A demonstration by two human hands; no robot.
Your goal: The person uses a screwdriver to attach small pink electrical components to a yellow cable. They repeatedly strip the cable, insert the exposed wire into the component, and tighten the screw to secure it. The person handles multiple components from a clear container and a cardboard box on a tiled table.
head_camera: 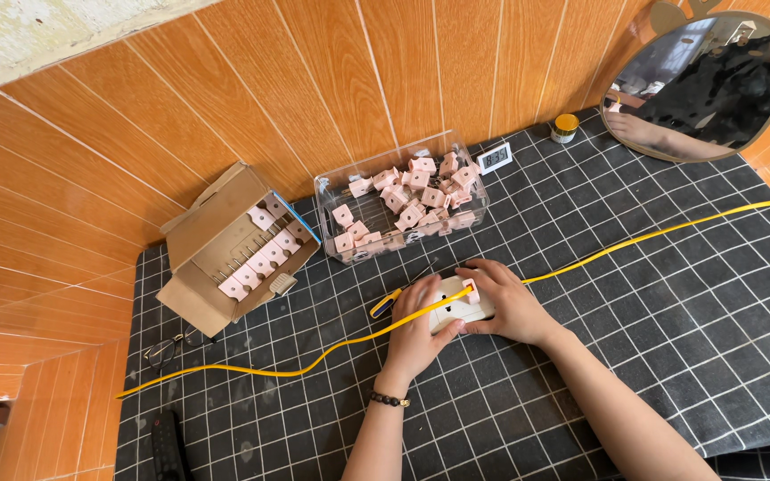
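Both my hands rest on a small white block (450, 301) lying on the black checked cloth (670, 321). My left hand (419, 330) grips its left side, and my right hand (507, 303) presses a pink clip (472, 294) onto it. A long yellow flat cable (652, 236) runs across the cloth and passes over the white block between my hands. A screwdriver with a yellow and blue handle (387, 302) lies just left of my left hand.
A clear plastic box (403, 200) holds several pink clips. A cardboard box (235, 249) at left holds a row of pink clips. Glasses (167, 349), a dark remote (169, 445), a small digital clock (495, 158), a small jar (566, 127) and a round mirror (701, 85) lie around.
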